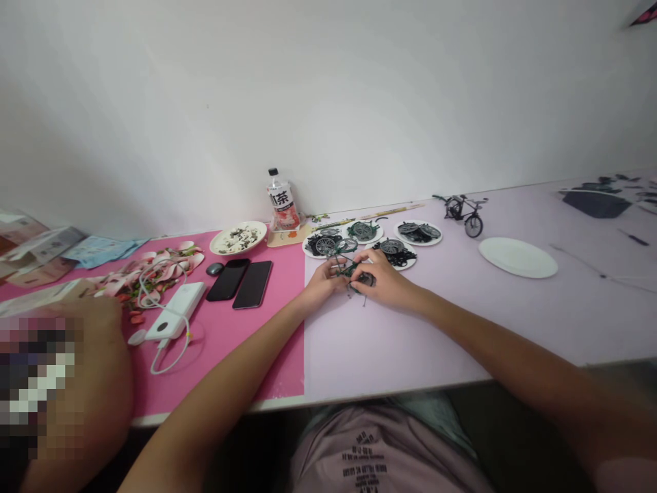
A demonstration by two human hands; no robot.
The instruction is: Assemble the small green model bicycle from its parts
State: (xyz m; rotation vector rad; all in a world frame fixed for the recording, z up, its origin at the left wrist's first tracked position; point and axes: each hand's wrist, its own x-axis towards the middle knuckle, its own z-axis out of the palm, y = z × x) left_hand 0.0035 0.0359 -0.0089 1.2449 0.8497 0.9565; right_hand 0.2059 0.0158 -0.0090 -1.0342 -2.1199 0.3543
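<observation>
Between my two hands is a small dark model bicycle [347, 268], partly covered by my fingers. My left hand [324, 282] closes around its left side, and the fingers of my right hand [377, 276] pinch it from the right. A wheel shows above my fingers, and thin parts stick out below them. Just beyond stand white plates of small black bicycle parts: one with wheels [323, 244], one with greenish pieces [363, 231], one with dark flat parts [418, 233], and one [403, 257] partly behind my right hand.
A whole model bicycle [465, 212] stands at the back right, near a bare white plate [518, 258]. Leftward are two phones [252, 285], a white power bank [175, 311] with its cable, a drink bottle [282, 202] and a plate of white bits [239, 238]. Another person's arm [102, 383] is at far left.
</observation>
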